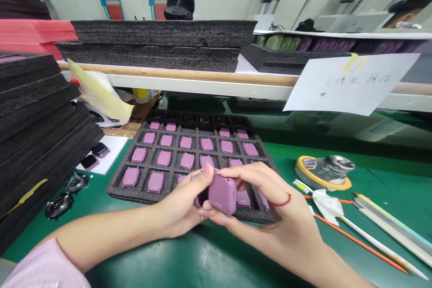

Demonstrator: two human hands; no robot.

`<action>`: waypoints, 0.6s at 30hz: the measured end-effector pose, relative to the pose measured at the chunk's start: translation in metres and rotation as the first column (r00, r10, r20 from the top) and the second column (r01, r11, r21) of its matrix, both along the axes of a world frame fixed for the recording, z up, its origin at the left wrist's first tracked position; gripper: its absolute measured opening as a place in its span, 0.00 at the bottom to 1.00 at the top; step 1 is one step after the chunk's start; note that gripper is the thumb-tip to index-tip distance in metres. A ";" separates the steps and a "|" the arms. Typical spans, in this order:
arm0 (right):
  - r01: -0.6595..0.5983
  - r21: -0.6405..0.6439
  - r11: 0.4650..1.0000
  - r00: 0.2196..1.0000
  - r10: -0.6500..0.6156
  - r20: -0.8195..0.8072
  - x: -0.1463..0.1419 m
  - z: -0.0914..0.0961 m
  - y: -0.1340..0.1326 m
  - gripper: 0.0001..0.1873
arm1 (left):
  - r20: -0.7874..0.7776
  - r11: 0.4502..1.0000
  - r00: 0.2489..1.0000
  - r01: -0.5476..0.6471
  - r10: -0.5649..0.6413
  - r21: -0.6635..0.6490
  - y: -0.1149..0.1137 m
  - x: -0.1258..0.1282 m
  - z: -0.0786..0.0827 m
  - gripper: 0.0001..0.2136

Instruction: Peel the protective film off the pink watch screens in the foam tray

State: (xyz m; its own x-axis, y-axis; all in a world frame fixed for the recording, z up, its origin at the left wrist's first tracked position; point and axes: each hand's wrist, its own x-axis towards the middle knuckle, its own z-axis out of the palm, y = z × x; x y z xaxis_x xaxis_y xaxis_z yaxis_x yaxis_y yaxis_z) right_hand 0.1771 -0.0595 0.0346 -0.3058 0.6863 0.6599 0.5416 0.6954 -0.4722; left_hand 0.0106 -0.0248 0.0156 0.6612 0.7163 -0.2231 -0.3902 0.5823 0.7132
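Observation:
A purple watch case is held up in front of me, its smooth rounded side facing me. My right hand grips it between thumb below and fingers on top. My left hand is closed at its left, thumb above and fingertips beneath, around a purple piece with a dark face. Whether that is a second case or part of the same one I cannot tell. Behind and below both hands lies a black foam tray, with similar purple cases in its compartments. My hands hide some of its front compartments.
Stacked black foam trays rise at the left, near two dark round watch parts. A shelf crosses above the table. Right of my hands are a tape roll, a glass jar, and several slim sticks.

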 end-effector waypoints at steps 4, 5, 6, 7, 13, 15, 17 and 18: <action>-0.021 0.014 1.000 1.000 0.021 -0.021 0.003 0.002 0.003 0.27 | 0.014 0.996 1.000 0.020 -0.019 -0.084 0.003 -0.001 0.006 0.28; -0.023 0.016 1.000 1.000 0.023 -0.021 0.004 0.002 0.003 0.27 | 0.025 0.997 0.999 0.029 -0.027 -0.073 0.003 -0.002 0.007 0.28; -0.022 0.017 1.000 1.000 0.022 -0.019 0.004 0.002 0.003 0.27 | 0.037 0.997 0.999 0.042 -0.040 -0.058 0.004 -0.002 0.008 0.28; -0.021 0.016 1.000 1.000 0.021 -0.012 0.004 0.002 0.003 0.26 | 0.050 0.997 0.997 0.056 -0.054 -0.044 0.004 -0.002 0.009 0.27; -0.069 0.030 0.997 0.997 0.068 0.047 0.014 0.004 0.020 0.23 | 0.088 0.998 0.996 0.025 -0.021 -0.049 0.004 -0.001 0.008 0.22; 0.023 -0.020 1.000 0.999 -0.023 -0.022 0.021 0.002 0.044 0.19 | 0.022 0.996 0.999 -0.027 0.029 -0.082 0.002 0.000 0.007 0.21; 0.169 -0.130 0.977 0.980 -0.180 -0.078 0.026 -0.002 0.078 0.18 | -0.064 0.995 0.998 -0.028 0.021 -0.097 0.001 0.001 0.005 0.22; 0.243 -0.181 0.953 0.966 -0.255 -0.044 0.027 -0.006 0.096 0.18 | -0.100 0.996 0.995 -0.004 -0.006 -0.093 0.001 0.001 0.004 0.24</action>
State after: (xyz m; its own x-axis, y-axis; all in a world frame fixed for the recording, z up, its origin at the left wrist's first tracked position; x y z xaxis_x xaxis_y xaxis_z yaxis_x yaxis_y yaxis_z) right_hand 0.2044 0.0365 0.0284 -0.0703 0.8405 0.5373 0.6507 0.4469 -0.6139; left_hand 0.0119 -0.0237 0.0196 0.6331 0.6885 -0.3539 -0.3192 0.6486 0.6910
